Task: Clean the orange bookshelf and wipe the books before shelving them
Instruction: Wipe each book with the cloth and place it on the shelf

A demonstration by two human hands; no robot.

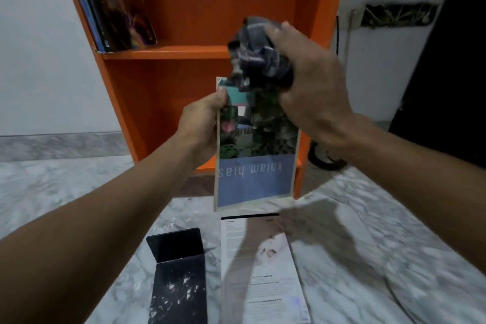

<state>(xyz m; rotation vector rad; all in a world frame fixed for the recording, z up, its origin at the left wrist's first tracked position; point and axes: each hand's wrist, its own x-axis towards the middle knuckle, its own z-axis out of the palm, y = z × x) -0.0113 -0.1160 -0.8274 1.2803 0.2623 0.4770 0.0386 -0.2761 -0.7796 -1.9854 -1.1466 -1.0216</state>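
Observation:
My left hand grips a book by its left edge and holds it upright in front of the orange bookshelf. Its cover shows plant photos above a blue band with upside-down lettering. My right hand clutches a bunched dark cloth against the top of that cover. On the upper shelf, several thin books lean at the left side. The board beside them is bare orange.
On the marble floor lie a white and pink book or leaflet and a black metal bookend. A dark cable and a wall socket are right of the shelf. White wall is on the left.

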